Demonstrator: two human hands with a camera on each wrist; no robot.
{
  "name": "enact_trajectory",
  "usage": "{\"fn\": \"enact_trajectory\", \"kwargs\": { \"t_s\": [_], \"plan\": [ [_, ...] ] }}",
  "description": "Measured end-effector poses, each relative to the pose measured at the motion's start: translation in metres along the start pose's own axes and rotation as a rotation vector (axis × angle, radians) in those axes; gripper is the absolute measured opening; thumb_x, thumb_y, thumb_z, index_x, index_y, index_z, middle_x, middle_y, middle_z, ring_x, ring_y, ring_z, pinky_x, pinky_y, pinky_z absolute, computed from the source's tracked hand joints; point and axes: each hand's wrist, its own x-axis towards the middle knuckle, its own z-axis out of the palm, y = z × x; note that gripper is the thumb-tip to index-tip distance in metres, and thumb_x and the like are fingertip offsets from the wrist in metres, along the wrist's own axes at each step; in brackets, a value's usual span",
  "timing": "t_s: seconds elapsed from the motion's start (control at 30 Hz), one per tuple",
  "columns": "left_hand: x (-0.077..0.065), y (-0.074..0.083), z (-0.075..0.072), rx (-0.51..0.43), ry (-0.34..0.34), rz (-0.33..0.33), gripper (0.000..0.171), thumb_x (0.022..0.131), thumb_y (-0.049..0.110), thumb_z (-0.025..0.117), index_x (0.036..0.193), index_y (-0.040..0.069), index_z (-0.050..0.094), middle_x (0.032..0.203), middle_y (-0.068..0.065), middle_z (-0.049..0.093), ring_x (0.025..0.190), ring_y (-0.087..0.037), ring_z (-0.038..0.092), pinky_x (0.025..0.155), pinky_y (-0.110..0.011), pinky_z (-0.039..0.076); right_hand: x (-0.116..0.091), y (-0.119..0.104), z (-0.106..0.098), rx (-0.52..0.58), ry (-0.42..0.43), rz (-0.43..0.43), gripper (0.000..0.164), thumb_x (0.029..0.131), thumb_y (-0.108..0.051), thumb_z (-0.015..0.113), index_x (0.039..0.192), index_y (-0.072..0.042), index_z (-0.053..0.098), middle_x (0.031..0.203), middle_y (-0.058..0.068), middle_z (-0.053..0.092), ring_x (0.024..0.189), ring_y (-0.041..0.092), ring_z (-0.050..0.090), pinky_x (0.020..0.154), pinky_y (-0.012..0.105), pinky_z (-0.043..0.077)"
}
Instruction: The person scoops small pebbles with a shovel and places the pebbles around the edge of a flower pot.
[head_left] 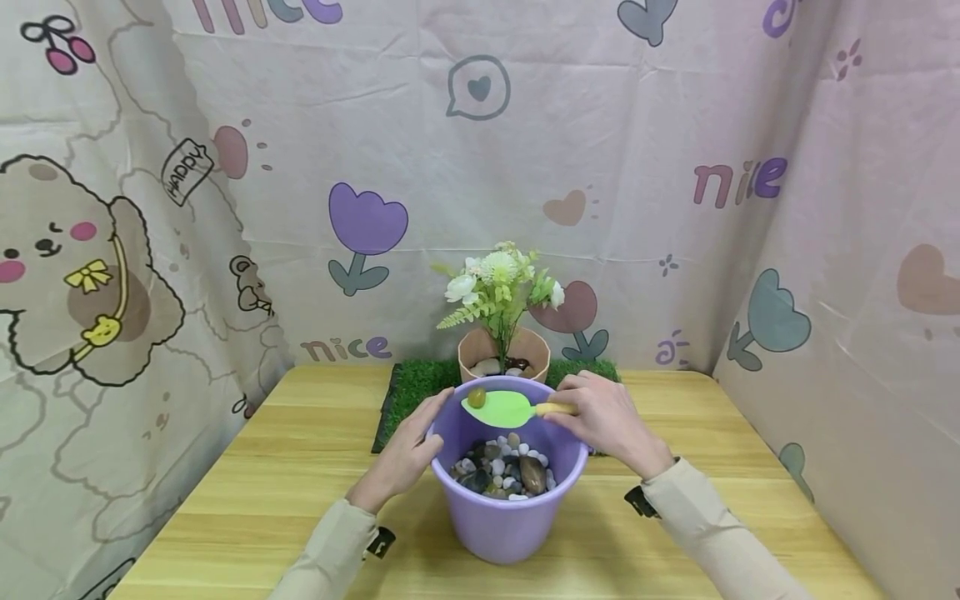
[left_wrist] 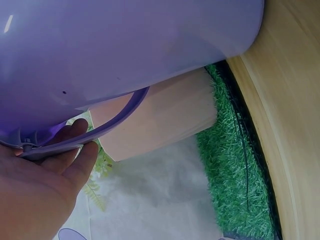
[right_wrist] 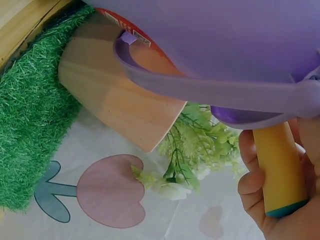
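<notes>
A purple bucket (head_left: 504, 525) stands upright on the wooden table, with pebbles (head_left: 517, 467) of several sizes and colours inside. My left hand (head_left: 405, 450) holds its rim on the left side; in the left wrist view its fingers lie against the bucket's purple handle (left_wrist: 117, 117). Over the bucket's opening, my right hand (head_left: 603, 417) grips the yellow handle (right_wrist: 280, 170) of a small trowel. The trowel's green blade (head_left: 504, 409) carries a yellowish-brown pebble (head_left: 477, 397) near its tip. Part of the blade's surroundings inside the bucket is hidden from both wrist views.
Behind the bucket, a peach flowerpot (head_left: 468, 350) with white flowers (head_left: 498, 271) and some stones stands on a green artificial grass mat (head_left: 420, 383). Printed cloth (head_left: 450, 167) hangs around the table (head_left: 285, 475) at the back and sides.
</notes>
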Motion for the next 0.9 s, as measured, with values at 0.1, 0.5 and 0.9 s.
{"fn": "enact_trajectory", "kwargs": {
  "t_s": [0.1,0.5,0.9],
  "plan": [
    [0.000,0.000,0.000,0.002,0.003,0.001,0.066,0.088,0.009,0.045,0.153,0.012,0.035,0.151,-0.006,0.044,0.134,-0.022,0.047,0.105,-0.049,0.043,-0.001,0.000,0.001,0.003,0.011,0.003,0.016,0.075,-0.035,0.083,0.089,-0.028,0.080,0.083,-0.015,0.069,0.073,0.003,0.055,0.059,0.019,0.041],
    [0.001,-0.001,0.001,0.015,0.019,0.045,0.066,0.086,0.007,0.046,0.152,0.009,0.036,0.151,-0.007,0.045,0.134,-0.021,0.047,0.106,-0.050,0.042,-0.005,0.000,0.000,0.034,0.013,0.058,0.020,0.075,-0.035,0.083,0.093,-0.025,0.081,0.083,-0.012,0.068,0.073,0.004,0.056,0.060,0.020,0.043],
    [0.000,0.000,0.001,0.007,0.019,0.030,0.067,0.087,0.007,0.046,0.153,0.011,0.036,0.152,-0.006,0.044,0.135,-0.023,0.046,0.107,-0.052,0.040,0.002,0.012,-0.014,0.026,0.008,0.046,0.017,0.074,-0.034,0.083,0.086,-0.022,0.080,0.081,-0.011,0.067,0.067,0.004,0.056,0.056,0.021,0.044]
  ]
}}
